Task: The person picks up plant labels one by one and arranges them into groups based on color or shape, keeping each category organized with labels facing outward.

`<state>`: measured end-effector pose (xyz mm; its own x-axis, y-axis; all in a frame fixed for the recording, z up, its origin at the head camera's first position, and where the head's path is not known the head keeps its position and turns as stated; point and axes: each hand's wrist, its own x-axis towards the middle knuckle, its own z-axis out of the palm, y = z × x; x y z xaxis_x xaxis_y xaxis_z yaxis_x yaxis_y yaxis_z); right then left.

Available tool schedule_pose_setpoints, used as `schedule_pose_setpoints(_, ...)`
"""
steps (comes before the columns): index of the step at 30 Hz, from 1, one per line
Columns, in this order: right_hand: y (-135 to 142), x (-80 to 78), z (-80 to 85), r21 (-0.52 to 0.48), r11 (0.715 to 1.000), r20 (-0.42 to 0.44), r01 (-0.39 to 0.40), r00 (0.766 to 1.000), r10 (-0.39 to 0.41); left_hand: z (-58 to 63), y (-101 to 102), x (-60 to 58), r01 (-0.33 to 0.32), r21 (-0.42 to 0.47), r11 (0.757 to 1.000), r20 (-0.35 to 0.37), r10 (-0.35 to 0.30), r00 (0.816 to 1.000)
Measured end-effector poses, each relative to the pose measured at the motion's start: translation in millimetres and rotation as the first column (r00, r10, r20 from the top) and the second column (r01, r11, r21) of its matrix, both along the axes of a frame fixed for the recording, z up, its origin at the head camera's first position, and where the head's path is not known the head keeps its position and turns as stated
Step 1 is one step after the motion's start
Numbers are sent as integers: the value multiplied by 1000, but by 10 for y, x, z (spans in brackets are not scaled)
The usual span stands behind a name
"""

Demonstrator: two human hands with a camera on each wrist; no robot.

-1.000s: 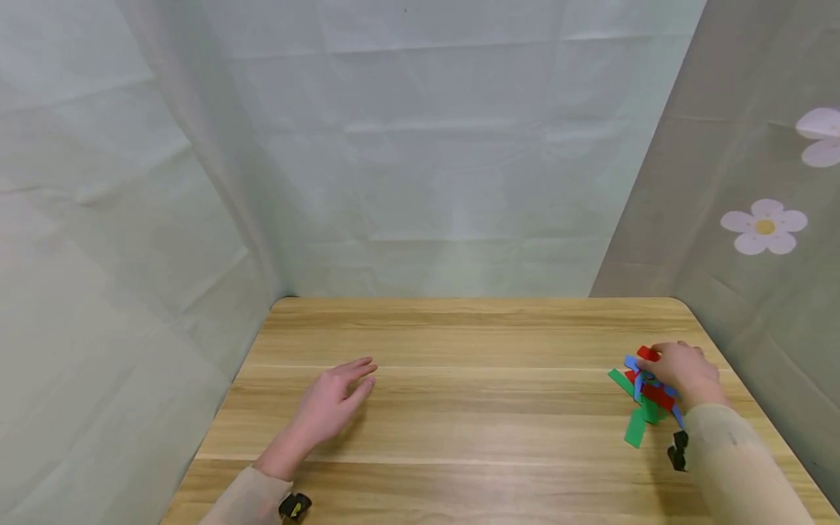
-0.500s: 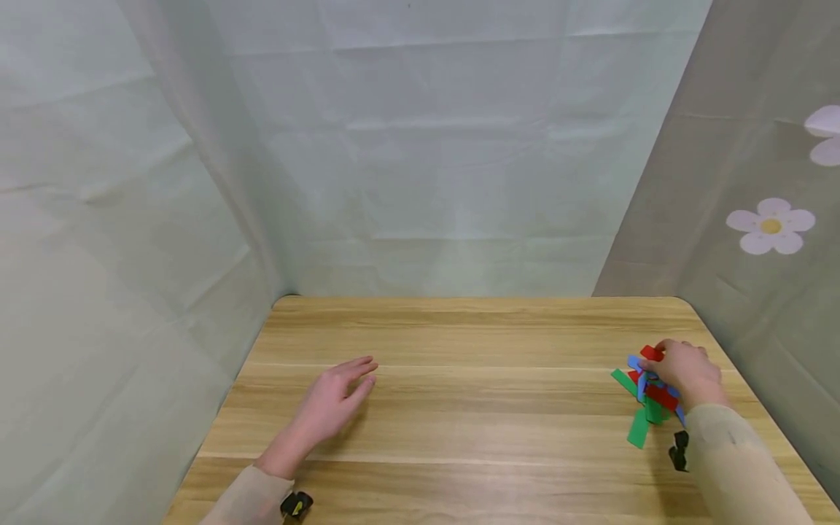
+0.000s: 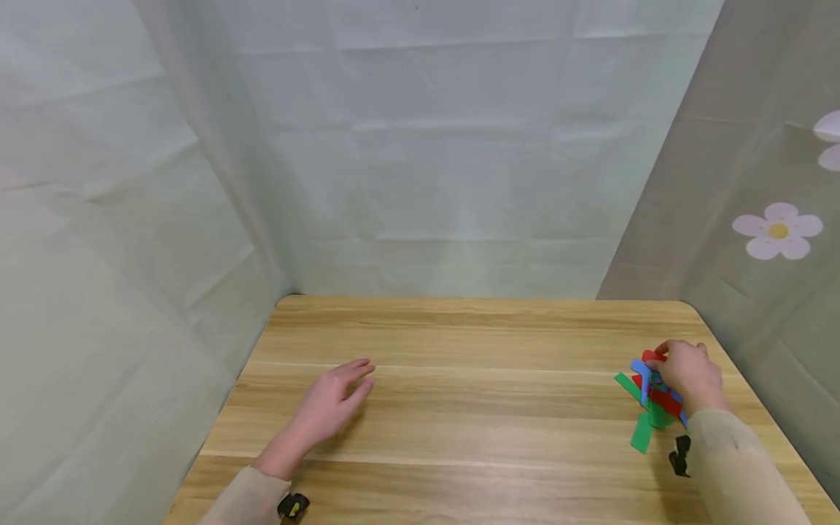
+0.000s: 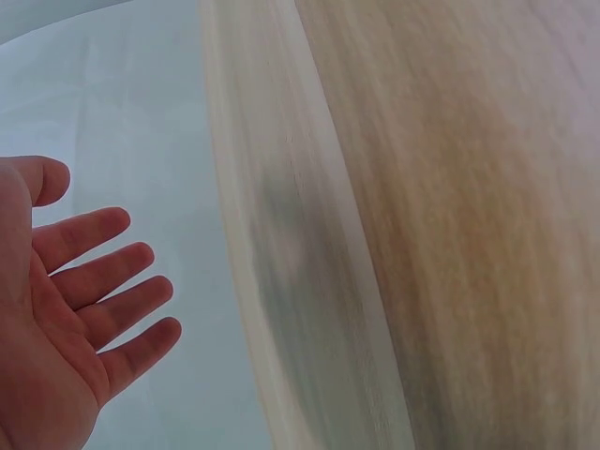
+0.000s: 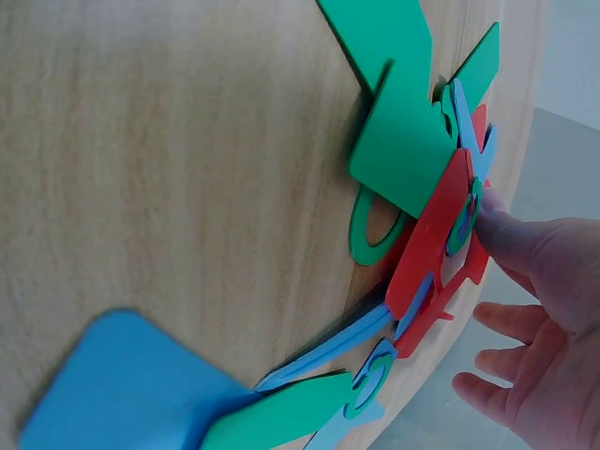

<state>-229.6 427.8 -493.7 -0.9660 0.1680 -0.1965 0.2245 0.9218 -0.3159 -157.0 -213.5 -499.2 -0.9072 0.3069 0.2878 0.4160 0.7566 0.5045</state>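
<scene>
A heap of thin, flat red, green and blue tag-like pieces lies at the right of the table; some have ring-shaped ends. My right hand (image 3: 689,373) reaches over its far side, thumb and index finger pinching a red piece (image 3: 652,356). Seen from the right wrist, the thumb meets the heap beside a red piece (image 5: 431,244), while the other fingers curve loosely. Green pieces (image 5: 408,145) overlap it, and a blue piece (image 5: 131,389) looms close to the camera. My left hand (image 3: 335,399) hovers over the left of the table, palm inward, fingers relaxed and holding nothing.
The wooden table (image 3: 459,408) has rounded far corners. Pale cloth (image 3: 446,160) hangs behind it and on the left; grey cloth with white flowers (image 3: 777,230) hangs on the right. Each wrist carries a small black device (image 3: 680,456).
My right thumb has shifted right toward the index finger, uncovering more of a blue piece. The view has turned slightly left. My left hand keeps its pose.
</scene>
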Motion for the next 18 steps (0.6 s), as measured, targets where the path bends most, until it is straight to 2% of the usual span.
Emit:
schedule_pose_setpoints(4,7,7,-23,2,1000,-17,4,1000,-4,-7,0,3,-1,-5,1000,8,1,1000)
schedule_pose_setpoints(9,20,6,-38,19,1000,-79,-12,997,14,-11,10,8,-9,-9,1000,15,9,1000)
schedule_pose_setpoints(18,98,-45,111,0,996,-22,-84,996,84,-10,10,22,-13,12,1000,-1,13,1000)
